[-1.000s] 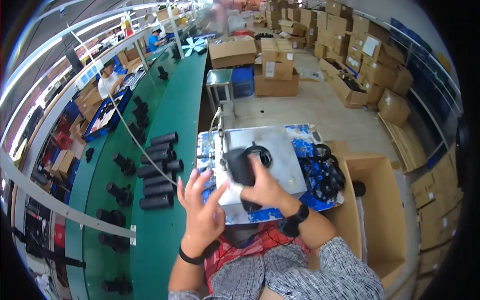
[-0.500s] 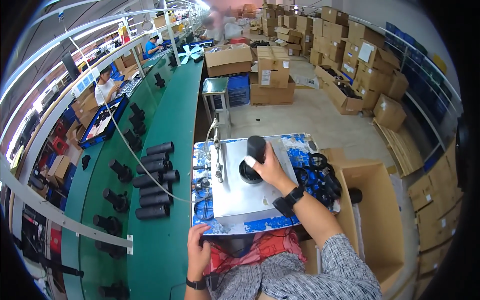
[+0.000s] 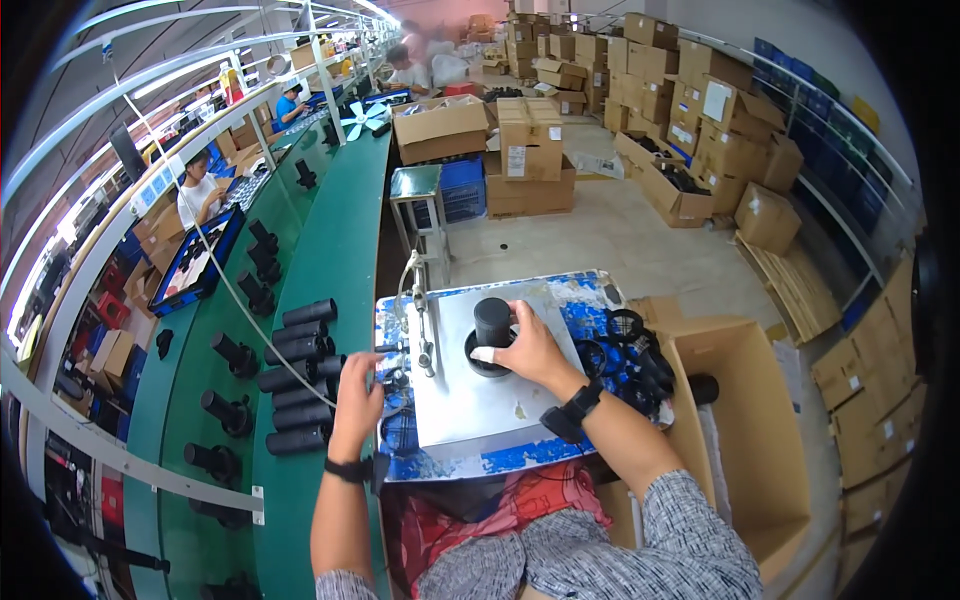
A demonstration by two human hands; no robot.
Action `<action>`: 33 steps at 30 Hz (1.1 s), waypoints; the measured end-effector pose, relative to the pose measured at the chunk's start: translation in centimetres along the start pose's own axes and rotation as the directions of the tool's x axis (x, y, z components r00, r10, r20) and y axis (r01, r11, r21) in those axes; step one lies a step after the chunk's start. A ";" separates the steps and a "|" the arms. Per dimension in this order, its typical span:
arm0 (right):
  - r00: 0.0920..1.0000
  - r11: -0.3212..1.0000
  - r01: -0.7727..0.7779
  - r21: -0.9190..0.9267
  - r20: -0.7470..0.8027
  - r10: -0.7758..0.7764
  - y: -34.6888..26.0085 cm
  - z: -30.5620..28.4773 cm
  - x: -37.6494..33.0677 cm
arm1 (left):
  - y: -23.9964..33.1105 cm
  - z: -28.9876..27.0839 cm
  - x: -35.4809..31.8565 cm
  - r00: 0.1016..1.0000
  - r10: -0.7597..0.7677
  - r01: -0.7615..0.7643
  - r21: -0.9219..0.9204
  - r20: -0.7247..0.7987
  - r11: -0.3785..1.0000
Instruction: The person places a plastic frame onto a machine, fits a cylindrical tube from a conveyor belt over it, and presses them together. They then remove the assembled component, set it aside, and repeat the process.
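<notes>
My right hand [image 3: 540, 350] is wrapped round a black cylinder [image 3: 491, 322], thumb on the near side. The cylinder stands upright in a round black ring-shaped base [image 3: 487, 362] on the silver metal plate [image 3: 465, 415]. My left hand [image 3: 357, 400] is at the left edge of the small blue-and-white table [image 3: 520, 460], with its fingers apart. It is nearest to some small black parts [image 3: 394, 378] there. A metal fixture with a hose [image 3: 424, 325] rises at the plate's left side.
Several black tubes [image 3: 300, 440] lie on the green bench [image 3: 330, 240] to the left, beside a row of black parts on bases [image 3: 228, 412]. Black rings and parts [image 3: 640, 360] are heaped right of the plate. An open carton [image 3: 750, 440] stands at the right.
The cylinder in my right hand has gone from tilted to upright in the base. My left hand has moved up and forward from the table's near edge to its left side.
</notes>
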State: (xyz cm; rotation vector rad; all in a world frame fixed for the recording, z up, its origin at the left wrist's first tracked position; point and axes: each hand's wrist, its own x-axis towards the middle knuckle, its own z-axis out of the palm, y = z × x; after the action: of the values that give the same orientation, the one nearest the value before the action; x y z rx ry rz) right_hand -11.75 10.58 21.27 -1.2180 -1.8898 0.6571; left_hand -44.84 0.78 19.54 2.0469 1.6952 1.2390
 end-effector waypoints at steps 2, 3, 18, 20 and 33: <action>0.999 0.999 -0.034 -0.041 0.030 0.035 -1.2 0.4 0.0 | -4.5 1.0 2.1 0.996 0.089 -0.089 0.114 0.003 0.989; 0.999 0.998 -0.041 -0.044 0.030 0.042 -1.1 0.1 0.0 | -5.8 1.8 2.7 0.996 0.088 -0.088 0.109 0.009 0.990; 0.995 0.992 0.072 0.105 0.058 -0.079 -0.8 0.2 0.0 | -10.2 3.8 4.2 0.962 -0.237 0.217 0.147 0.137 0.965; 0.994 0.990 0.069 0.119 0.071 -0.078 -1.1 0.6 0.0 | -9.2 2.7 3.9 0.948 -0.280 0.261 0.132 0.154 0.956; 0.853 0.824 0.416 0.385 -0.480 -0.206 -9.1 -7.1 1.0 | 11.6 -1.2 -14.1 0.904 -0.257 0.145 -0.322 -0.341 0.936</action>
State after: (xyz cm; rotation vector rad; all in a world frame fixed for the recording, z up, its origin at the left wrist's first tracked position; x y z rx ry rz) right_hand -10.81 7.82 32.45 -0.6314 -1.4028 0.5732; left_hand -37.19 -15.80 21.04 1.4889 1.6965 1.7728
